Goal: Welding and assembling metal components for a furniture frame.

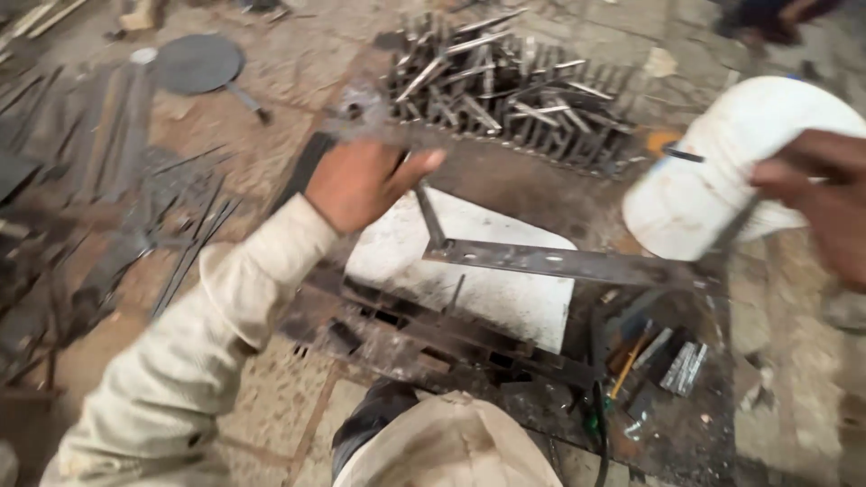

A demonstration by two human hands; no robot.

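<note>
A gritty workshop floor point(271, 153) littered with scrap spreads around a low, blackened metal work frame point(424, 347) topped by a white slab point(487, 289), with a heap of cut steel pieces point(514, 90) behind. Over the slab lies a long flat steel bar point(559, 263), dark and rust-stained, its long axis running left to right with a short upright leg at its left end. The right hand point(816, 203) grips its right end, blurred, while the left hand point(361, 185), just beyond the left end, closes around a hammer handle point(379, 135).
</note>
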